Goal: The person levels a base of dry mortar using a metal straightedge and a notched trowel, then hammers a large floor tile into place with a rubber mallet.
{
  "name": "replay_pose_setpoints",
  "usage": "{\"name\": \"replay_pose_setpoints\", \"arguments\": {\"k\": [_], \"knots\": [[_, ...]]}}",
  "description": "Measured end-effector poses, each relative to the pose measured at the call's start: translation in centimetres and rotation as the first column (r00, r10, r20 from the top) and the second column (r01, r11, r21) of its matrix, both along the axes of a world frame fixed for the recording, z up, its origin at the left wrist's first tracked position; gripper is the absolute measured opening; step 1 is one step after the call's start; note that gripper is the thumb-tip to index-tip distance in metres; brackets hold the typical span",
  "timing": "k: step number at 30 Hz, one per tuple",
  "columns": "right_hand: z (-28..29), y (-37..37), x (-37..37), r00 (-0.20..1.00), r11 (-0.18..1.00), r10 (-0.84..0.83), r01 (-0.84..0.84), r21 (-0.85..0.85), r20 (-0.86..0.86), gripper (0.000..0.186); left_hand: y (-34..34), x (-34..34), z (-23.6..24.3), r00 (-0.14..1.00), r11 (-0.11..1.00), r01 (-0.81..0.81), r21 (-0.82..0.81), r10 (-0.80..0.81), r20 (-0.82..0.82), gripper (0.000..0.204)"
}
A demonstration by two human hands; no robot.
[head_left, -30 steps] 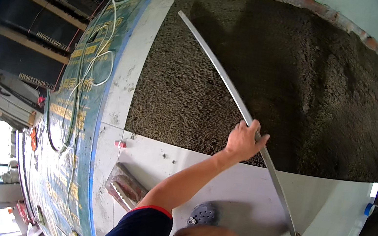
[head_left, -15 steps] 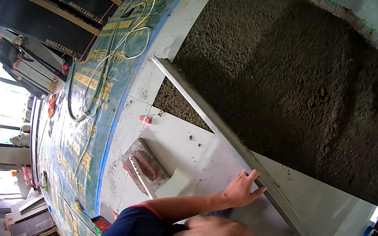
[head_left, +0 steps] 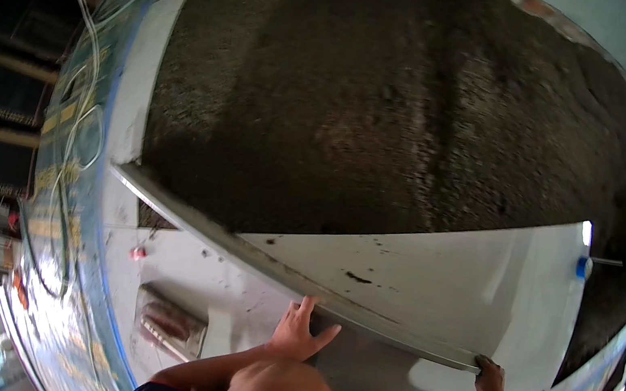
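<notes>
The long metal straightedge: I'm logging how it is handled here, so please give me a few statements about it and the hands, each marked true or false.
1. Both hands are on the long metal straightedge. True: the left hand lies on it near its middle and the right hand is at its right end.
2. The straightedge lies wholly on the rough grey screed. False: it lies on the white floor sheet, along the screed's near edge.
3. The left hand is a closed fist. False: its fingers are spread over the bar.
4. A small red thing lies on the white sheet left of the hands. True.
5. A trowel-like tool lies on the screed. False: it lies on the white sheet, left of the left arm.
</notes>
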State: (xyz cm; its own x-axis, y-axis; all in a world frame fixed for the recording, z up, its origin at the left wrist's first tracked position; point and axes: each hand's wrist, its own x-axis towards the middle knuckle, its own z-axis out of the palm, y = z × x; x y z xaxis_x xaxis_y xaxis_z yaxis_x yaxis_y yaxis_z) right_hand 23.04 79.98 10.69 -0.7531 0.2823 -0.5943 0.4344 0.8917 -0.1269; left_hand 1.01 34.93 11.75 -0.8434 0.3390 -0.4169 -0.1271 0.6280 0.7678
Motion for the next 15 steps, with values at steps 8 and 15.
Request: {"name": "replay_pose_setpoints", "arguments": {"k": [8, 15], "knots": [[-0.2, 0.5, 11.5, 0.957, 0.957, -0.265, 0.276, 0.087, -0.119, 0.032, 11.9, -5.1, -2.8, 0.912, 0.893, 0.410, 0.188, -0.396, -0.106, 0.071], [-0.2, -3.5, 16.9, 0.779, 0.774, -0.627, 0.625, 0.102, -0.011, 0.032, 24.7, -7.9, -2.0, 0.760, 0.723, 0.649, 0.237, -0.601, -0.249, 0.056]]}}
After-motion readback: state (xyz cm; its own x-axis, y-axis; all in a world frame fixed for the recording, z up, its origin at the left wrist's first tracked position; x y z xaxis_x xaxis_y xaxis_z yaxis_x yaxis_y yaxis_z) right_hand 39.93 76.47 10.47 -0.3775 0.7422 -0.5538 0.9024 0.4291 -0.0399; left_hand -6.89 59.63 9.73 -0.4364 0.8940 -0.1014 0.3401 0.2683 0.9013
